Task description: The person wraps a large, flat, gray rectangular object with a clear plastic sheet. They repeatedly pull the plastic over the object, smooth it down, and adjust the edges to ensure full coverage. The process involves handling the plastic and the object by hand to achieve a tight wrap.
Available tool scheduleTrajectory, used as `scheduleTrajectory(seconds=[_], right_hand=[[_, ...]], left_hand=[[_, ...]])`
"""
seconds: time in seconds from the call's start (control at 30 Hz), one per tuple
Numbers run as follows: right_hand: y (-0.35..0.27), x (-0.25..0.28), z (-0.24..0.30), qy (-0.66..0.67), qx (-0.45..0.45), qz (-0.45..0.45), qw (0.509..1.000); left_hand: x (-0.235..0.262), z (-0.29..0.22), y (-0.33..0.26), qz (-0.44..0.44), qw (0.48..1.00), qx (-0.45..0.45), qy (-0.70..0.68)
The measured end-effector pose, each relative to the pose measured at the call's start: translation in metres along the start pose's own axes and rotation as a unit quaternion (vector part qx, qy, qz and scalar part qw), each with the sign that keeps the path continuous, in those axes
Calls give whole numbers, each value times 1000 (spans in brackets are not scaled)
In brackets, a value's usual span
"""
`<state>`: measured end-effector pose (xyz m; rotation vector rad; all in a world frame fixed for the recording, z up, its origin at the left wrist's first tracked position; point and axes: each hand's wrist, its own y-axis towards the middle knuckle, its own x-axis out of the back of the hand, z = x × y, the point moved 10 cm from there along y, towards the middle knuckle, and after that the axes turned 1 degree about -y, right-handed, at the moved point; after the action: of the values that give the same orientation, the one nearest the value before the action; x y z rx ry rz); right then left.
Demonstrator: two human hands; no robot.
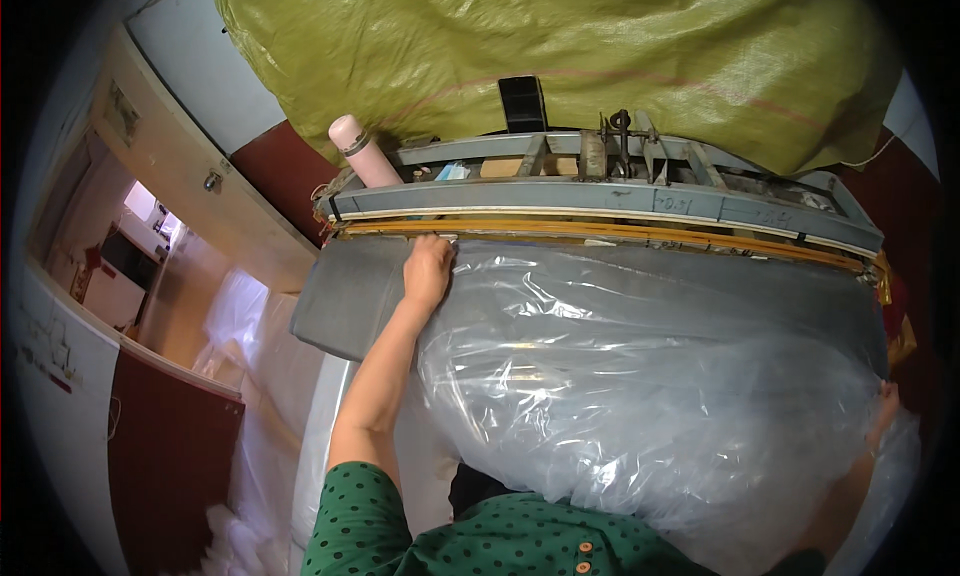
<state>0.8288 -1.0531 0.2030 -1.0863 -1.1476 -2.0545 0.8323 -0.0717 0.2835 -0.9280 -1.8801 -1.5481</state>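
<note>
Your green dotted shirt [480, 541] is closest, beneath clear plastic sheeting [590, 406]. Sheeting lies over the grey bench top [345, 296], its near part billowing down toward you. Left hand [428, 271]: arm outstretched, fingers curled, pinching the sheet's far-left corner just beside the orange rods [600, 234]. Right hand [886, 404]: small and dim at the view's rim, pinching the sheet's right edge. Pink flask [365, 153] leans in the grey metal frame [590, 198] beyond.
</note>
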Motion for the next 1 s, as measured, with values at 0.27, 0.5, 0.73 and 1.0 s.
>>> scheduleTrajectory(seconds=[0.27,0.5,0.73,1.0], right_hand=[[-64,27,-45,104,-26,-4,994],[-79,36,-64,212,-52,-24,976],[-71,52,-69,322,-70,-72,941],[-51,73,-44,274,-31,-73,958]], left_hand=[[11,-12,-40,21,994,23,-102],[1,18,-35,67,986,141,-62],[-8,19,-16,122,988,96,-18],[-13,36,-20,155,979,121,-61]])
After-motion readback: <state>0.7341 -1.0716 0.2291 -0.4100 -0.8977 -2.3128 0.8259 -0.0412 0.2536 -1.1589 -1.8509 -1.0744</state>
